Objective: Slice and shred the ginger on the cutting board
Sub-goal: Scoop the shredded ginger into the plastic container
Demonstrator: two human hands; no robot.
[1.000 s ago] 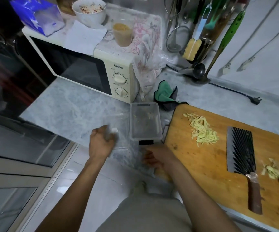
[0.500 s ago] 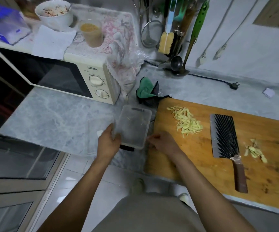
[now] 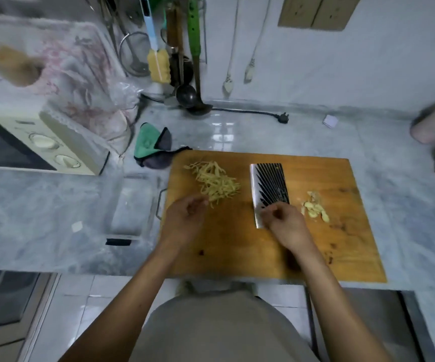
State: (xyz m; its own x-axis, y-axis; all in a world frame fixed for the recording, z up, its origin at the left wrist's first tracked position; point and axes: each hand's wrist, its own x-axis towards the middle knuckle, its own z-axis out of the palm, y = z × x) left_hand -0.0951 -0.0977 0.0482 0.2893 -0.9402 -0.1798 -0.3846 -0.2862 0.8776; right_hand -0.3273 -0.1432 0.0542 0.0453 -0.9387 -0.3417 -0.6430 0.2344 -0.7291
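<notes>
The left hand (image 3: pixel 185 220) hovers at the near edge of the shredded ginger (image 3: pixel 215 182), its fingers (image 3: pixel 198 205) loosely curled and holding nothing that can be made out; the right hand (image 3: pixel 285 223) hangs over the heel of the cleaver (image 3: pixel 268 189), fingers (image 3: pixel 270 211) half bent and apart, seemingly about to take the handle, which the wrist hides. The step in hand looks like gathering the shreds, and it would go best if the left fingers rake the loose strands into a tight heap while the right slides the flat blade under them (a lift on the blade loses fewer strands than pinching). The shreds lie on the far left part of the cutting board (image 3: pixel 237 246), the cleaver flat at the middle, and a few ginger scraps (image 3: pixel 314 209) sit just right of the blade. Off the board's left edge, on the counter (image 3: pixel 41 210), lies a clear plastic box (image 3: pixel 130 207), blurred; whether anything is in it cannot be told. Further left stands a microwave (image 3: pixel 54 142).
</notes>
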